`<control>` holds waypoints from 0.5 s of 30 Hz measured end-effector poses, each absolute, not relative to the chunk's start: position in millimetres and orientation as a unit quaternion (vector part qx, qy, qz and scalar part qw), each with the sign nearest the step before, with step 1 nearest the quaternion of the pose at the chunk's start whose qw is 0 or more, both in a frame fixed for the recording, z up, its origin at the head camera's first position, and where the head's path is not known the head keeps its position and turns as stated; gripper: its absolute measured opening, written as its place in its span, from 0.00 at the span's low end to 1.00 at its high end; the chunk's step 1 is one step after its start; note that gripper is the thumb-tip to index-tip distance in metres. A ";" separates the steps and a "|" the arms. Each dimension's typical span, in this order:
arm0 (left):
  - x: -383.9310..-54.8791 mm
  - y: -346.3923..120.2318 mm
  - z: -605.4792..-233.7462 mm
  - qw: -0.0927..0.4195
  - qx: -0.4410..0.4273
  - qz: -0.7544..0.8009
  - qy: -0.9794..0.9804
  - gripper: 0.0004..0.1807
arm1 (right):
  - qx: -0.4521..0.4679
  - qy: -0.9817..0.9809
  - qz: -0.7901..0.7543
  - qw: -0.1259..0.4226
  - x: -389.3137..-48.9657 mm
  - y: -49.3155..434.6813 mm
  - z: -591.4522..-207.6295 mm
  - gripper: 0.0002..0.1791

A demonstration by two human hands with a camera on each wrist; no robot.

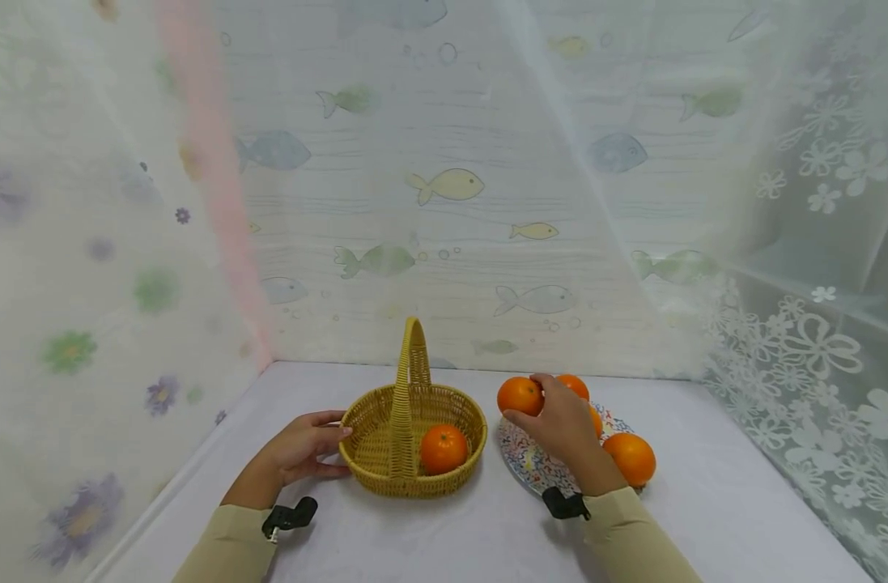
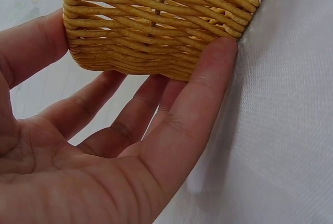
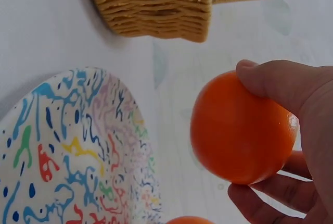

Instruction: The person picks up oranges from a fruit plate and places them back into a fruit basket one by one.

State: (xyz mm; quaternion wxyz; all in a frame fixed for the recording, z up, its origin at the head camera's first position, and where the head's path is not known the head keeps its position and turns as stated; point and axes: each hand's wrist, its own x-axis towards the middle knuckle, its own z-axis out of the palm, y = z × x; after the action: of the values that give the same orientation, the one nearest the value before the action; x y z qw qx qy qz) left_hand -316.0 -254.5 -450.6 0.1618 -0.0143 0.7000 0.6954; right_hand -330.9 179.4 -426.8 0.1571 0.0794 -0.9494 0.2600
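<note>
A yellow wicker basket with a tall arched handle stands on the table, one orange lying inside it. My left hand rests against the basket's left end, its spread fingers touching the woven wall and rim. Above the far left part of a patterned plate, my right hand holds another orange between thumb and fingers. Three more oranges are at the plate: one at the back, one partly hidden behind my hand, and one at the right.
A white cloth covers the table. Sheer curtains with fish hang behind it, and flowered curtains close in the sides. A strip of cloth separates basket and plate. Each wrist wears a small black camera.
</note>
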 end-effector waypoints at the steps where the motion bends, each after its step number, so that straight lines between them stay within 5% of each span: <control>1: -316.4 -255.4 -451.2 0.160 -0.017 0.695 0.700 0.36 | 0.084 -0.948 0.265 0.157 -330.2 178.8 -426.0 0.49; 15: -315.5 -251.0 -447.2 0.152 -0.040 0.692 0.704 0.34 | 0.094 -0.944 0.278 0.152 -325.5 180.2 -419.0 0.47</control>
State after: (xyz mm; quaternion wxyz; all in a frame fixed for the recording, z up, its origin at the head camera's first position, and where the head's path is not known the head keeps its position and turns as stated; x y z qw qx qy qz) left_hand -315.5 -251.0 -447.2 0.1515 -0.0404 0.7045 0.6922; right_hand -325.5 180.2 -419.0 0.1522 0.0943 -0.9436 0.2784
